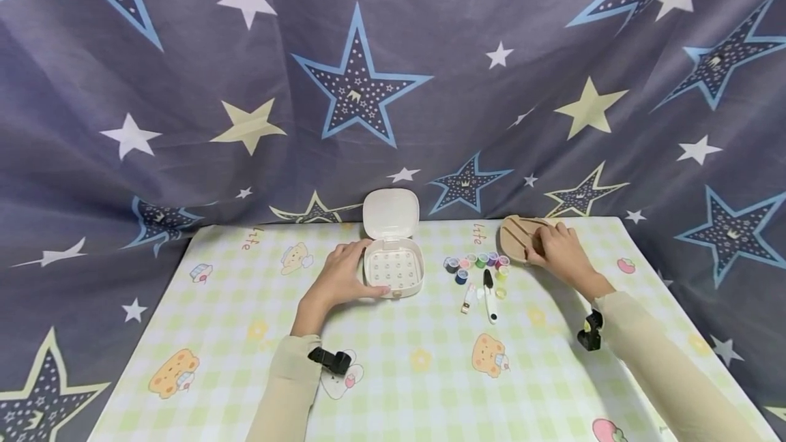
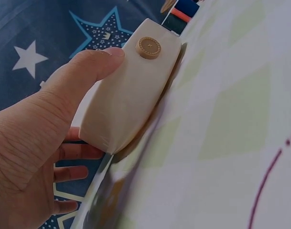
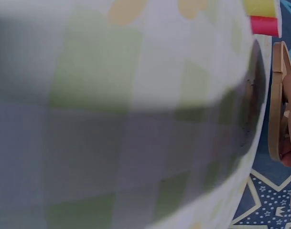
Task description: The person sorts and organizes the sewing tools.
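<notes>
A white box [image 1: 421, 271] stands on the table with its lid [image 1: 391, 213] raised at the back. Small round pegs dot its inside floor. My left hand [image 1: 336, 280] grips its left side, thumb on the front wall beside a brown button-shaped clasp [image 2: 148, 47] and fingers round behind. Farther right, my right hand [image 1: 565, 254] pinches a tan rounded tray [image 1: 513, 241] with dividers by its right part. In the right wrist view, the tray [image 3: 275, 114] stands on edge above the tabletop, its far side hidden.
Several coloured thread spools [image 1: 482, 261] cluster between box and tray. Before them lie a white tool with a black tip [image 1: 490, 302], a small white-and-pink piece [image 1: 469, 297] and a small yellow disc [image 1: 501, 293]. A star-patterned curtain [image 1: 454, 114] hangs behind the table.
</notes>
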### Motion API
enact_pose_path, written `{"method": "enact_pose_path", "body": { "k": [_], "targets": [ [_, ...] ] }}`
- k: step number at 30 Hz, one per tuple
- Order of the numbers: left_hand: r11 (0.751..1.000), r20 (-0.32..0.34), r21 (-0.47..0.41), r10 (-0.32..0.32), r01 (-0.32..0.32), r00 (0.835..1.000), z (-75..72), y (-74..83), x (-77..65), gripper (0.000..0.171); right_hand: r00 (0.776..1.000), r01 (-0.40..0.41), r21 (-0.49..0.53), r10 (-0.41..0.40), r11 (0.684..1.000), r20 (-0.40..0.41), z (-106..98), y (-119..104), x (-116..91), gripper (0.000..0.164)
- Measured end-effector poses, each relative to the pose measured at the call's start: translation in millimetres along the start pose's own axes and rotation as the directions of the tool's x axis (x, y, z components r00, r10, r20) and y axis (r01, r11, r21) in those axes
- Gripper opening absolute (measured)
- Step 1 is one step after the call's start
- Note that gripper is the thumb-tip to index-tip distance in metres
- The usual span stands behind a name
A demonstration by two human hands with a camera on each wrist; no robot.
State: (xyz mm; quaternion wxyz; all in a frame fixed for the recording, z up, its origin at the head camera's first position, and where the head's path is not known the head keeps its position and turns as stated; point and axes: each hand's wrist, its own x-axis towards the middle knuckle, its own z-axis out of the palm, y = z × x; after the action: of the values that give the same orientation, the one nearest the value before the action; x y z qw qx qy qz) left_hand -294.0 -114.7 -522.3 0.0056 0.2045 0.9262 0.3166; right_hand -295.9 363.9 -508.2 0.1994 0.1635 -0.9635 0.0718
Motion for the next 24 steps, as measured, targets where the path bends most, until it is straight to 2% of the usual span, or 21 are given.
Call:
{"method": "enact_pose_path", "body": {
  "k": [11, 19, 24],
  "targets": [
    [1.0, 0.003, -0.006, -0.006, 0.006, 1.0, -0.1, 1.2, -1.1, 0.11, 0.993, -0.018, 0.009, 0.017, 1.0, 0.116, 14, 4, -8, 0.02],
    [1.0, -0.019, 0.0, 0.004, -0.004, 1.0, -1.9, 0.4, -2.0, 0.108, 0.993, -0.007, 0.029, 0.004, 1.0, 0.117, 15, 3, -3, 0.02],
    [1.0, -0.004, 0.002, 0.013, -0.013, 1.0, 0.2, 1.1, -0.9, 0.11, 0.992, 0.006, 0.06, -0.014, 0.998, 0.125, 12, 3, -4, 0.018]
  ]
}}
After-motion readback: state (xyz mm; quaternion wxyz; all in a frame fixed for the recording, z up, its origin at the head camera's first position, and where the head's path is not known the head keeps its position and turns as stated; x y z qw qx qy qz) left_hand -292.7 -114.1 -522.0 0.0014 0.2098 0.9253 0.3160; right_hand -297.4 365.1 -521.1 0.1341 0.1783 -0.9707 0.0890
